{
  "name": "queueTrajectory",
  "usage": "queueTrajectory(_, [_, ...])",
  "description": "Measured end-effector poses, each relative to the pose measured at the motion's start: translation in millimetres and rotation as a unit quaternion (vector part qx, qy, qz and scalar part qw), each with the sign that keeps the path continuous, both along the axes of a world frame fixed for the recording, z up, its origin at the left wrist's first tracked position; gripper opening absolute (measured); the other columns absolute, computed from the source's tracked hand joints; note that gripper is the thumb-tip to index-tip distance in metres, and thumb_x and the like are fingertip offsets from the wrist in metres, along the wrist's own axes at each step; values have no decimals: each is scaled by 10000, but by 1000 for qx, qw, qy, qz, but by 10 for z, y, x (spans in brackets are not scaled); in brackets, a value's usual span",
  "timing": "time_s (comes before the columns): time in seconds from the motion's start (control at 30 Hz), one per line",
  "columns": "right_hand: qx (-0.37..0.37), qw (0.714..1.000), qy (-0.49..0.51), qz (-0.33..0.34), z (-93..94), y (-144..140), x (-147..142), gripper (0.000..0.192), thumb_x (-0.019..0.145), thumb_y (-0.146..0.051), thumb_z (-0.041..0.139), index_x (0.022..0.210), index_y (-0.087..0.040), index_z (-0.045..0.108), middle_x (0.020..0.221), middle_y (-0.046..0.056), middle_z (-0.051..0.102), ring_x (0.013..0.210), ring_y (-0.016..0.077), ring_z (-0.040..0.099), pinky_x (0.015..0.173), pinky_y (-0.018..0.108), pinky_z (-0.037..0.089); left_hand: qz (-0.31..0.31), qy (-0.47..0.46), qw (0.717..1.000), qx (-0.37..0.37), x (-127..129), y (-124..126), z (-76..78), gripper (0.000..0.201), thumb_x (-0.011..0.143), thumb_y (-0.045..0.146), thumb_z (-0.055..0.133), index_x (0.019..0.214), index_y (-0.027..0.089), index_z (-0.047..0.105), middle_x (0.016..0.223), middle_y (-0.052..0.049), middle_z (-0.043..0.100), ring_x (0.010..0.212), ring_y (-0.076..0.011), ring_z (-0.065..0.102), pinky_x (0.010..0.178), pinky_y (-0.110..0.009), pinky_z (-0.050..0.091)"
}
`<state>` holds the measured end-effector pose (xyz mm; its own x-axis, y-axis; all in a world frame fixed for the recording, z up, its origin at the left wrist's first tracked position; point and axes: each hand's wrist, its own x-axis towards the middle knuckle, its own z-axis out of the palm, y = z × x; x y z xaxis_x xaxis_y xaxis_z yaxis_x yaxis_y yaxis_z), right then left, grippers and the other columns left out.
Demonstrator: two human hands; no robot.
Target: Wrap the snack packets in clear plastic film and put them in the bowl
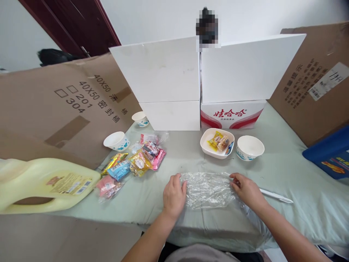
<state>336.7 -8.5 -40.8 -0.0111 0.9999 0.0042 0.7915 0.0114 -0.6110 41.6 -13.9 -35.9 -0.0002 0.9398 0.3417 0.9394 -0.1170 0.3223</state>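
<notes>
- Plastic bag (pixel 207 189), clear and crinkled, lies flat on the pale green cloth (pixel 286 171) at lower centre of the frame, its long axis running left to right between the two hands.
- The left hand (pixel 173 196) rests at the bag's left edge, fingers loosely curled and pressing down on the film; nothing is clenched inside the palm.
- The right hand (pixel 247 191) sits at the bag's right edge, fingertips pinching or pinning the upper right corner; whether the film is truly gripped or only held down I cannot tell.
- Both hands are equally near the bag, one at each short end, so the film lies inward from each set of fingers.
- A white pen (pixel 275 195) lies just beside the right wrist, toward the right of the frame.
- Above the bag, at centre right, a square white dish (pixel 205 146) holds a few wrapped sweets, and a paper cup (pixel 249 147) stands just beside it.
- Left of centre is a loose pile of wrapped snacks (pixel 136 162), with two more paper cups (pixel 117 140) further up and left.
- A yellow jug (pixel 43 183) lies on its side at the lower left edge.
- White boards (pixel 163 72) and a red-printed carton (pixel 231 114) stand along the back, flanked by brown cardboard (pixel 54 105).
</notes>
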Motion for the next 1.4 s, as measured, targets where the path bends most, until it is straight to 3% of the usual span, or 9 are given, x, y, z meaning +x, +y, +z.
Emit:
queueTrajectory(0.13, [11,1000,12,9,18,-13,-44,270,769,-230,523,1009,-215,645,881,51,702,786,202,656,724,332,487,-173,28,984,30,299,-79,37,189,952,197,433,933,201,621,921,-86,655,921,-248,615,843,-402,476])
queueTrajectory(0.23, [27,999,35,10,4,8,-55,284,730,-228,533,986,-208,655,870,42,701,743,189,651,723,335,509,-345,39,937,-42,472,-127,-12,278,939,320,523,1191,225,590,1256,-86,608,1234,-286,499,1044,-483,380])
queueTrajectory(0.33, [54,996,64,-12,-6,104,38,266,737,-269,534,966,-207,655,891,36,702,686,164,636,697,319,529,-415,68,902,-97,516,-136,-113,582,910,486,559,1435,306,384,1532,-52,358,1440,-314,231,1149,-575,201])
queueTrajectory(0.5, [127,984,84,-94,97,241,322,291,813,-363,478,997,-186,617,883,65,677,717,177,622,709,343,536,-416,75,898,-124,476,-129,-194,649,915,507,544,1486,326,293,1583,-39,252,1472,-304,136,1171,-589,129])
queueTrajectory(0.6, [160,980,82,-85,219,137,309,290,850,-399,480,997,-192,622,908,74,658,733,184,606,735,357,525,-413,77,898,-131,481,-135,-181,681,921,505,533,1505,306,246,1593,-52,213,1476,-305,116,1170,-590,136])
queueTrajectory(0.9, [144,957,-119,221,122,-447,-37,229,889,-325,593,1095,-241,648,1103,97,655,1027,264,595,876,447,501,-403,75,904,-119,495,-114,-214,781,894,538,548,1520,225,202,1594,-101,195,1478,-312,93,1177,-545,169])
queueTrajectory(1.03, [172,946,-172,212,58,-604,123,354,853,-392,645,1169,-236,609,1253,125,586,1150,313,533,954,509,447,-394,65,913,-85,462,-115,-119,798,824,515,659,1475,214,309,1560,-130,279,1458,-367,139,1139,-590,229])
queueTrajectory(1.17, [175,947,-153,221,-4,-750,269,344,864,-383,637,1174,-243,580,1152,97,613,1044,259,574,900,431,478,-369,49,926,-65,353,-174,18,622,773,493,721,1299,223,530,1339,-137,523,1296,-365,418,1083,-580,320])
queueTrajectory(1.4, [153,984,-80,48,-202,-898,260,484,831,-396,671,1231,-206,474,938,59,630,912,251,589,812,417,510,-389,52,916,-88,252,-170,38,329,944,354,510,1229,217,597,1278,-102,590,1234,-297,479,1043,-491,392])
